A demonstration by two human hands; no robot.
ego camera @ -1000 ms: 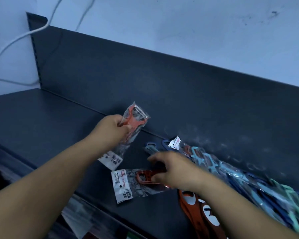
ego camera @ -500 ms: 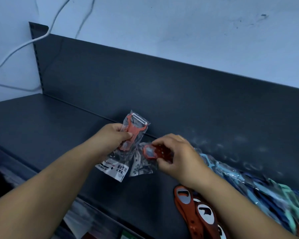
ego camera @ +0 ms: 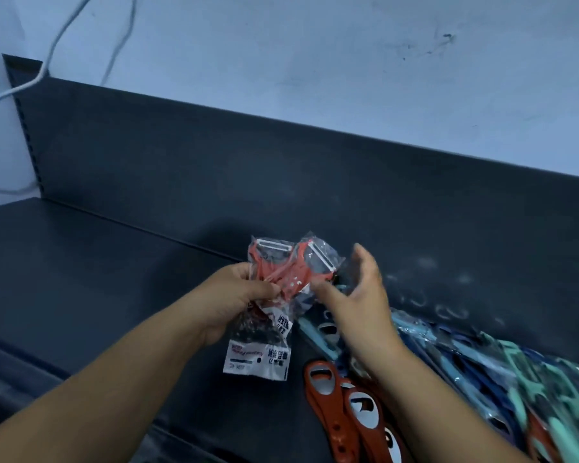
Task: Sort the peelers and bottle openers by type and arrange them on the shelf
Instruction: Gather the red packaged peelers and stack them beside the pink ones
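Two red peelers (ego camera: 281,272) in clear bags now sit together in the left hand (ego camera: 229,300), which is clenched around their handles above the shelf (ego camera: 81,279); half a second ago that hand held only one, while the right hand (ego camera: 355,305) was bringing the second across. The right hand has since let go: its fingers are spread and empty, just beside the pair. By my reading, the red peelers are being gathered into one group, so the sorting is under way but nothing is yet laid out in order.

Near the front edge lie at least two orange-red bottle openers (ego camera: 345,409), overlapping; a third may be under them, but I cannot tell. To the right, a heap of blue and teal bagged tools (ego camera: 482,369) sprawls along the shelf, too tangled to count.
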